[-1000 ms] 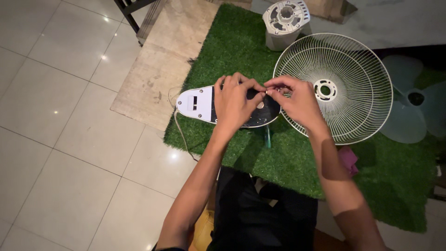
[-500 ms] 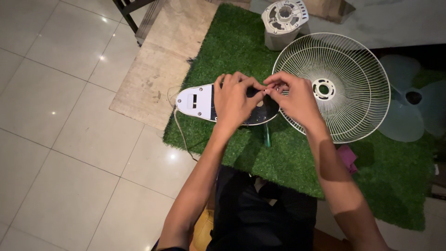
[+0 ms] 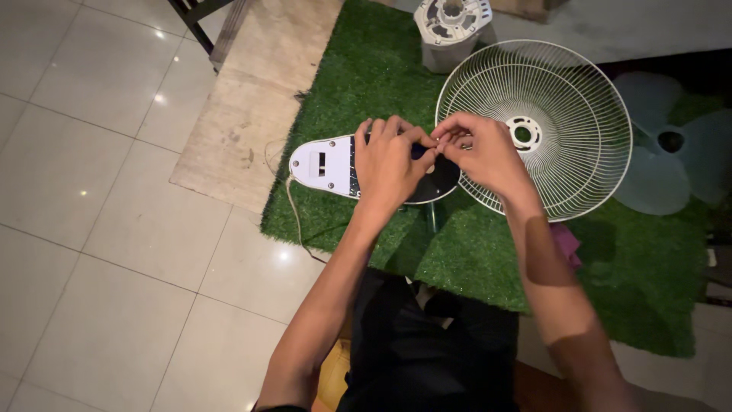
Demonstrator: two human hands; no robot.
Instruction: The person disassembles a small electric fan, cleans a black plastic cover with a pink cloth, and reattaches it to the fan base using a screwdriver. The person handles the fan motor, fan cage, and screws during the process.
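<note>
Fingers of both hands meet at the middle of the frame, pinched together over something too small to make out. Starting at the left, pale glossy floor tiles [image 3: 91, 252] fill that side, with a beige mat [image 3: 252, 107] above centre-left. On the green artificial turf [image 3: 366, 69] lies a white fan base panel [image 3: 324, 164] with a dark rounded end, just left of centre; a thin cord [image 3: 292, 217] trails from its left end down onto the tiles. The left hand [image 3: 387, 164] rests on the panel's dark part, fingers curled and their tips pressed against those of the right hand [image 3: 480, 152], which hovers just right of centre over the edge of a round white wire fan guard [image 3: 579, 99]. Whether either hand grips a small part I cannot tell. Above the guard, at the top centre, stands a grey-white fan motor housing [image 3: 451, 23]. A translucent fan blade [image 3: 679, 160] lies at the right edge, just beside the guard. A bit of purple cloth [image 3: 566, 244] shows beside the right forearm, below the guard.
</note>
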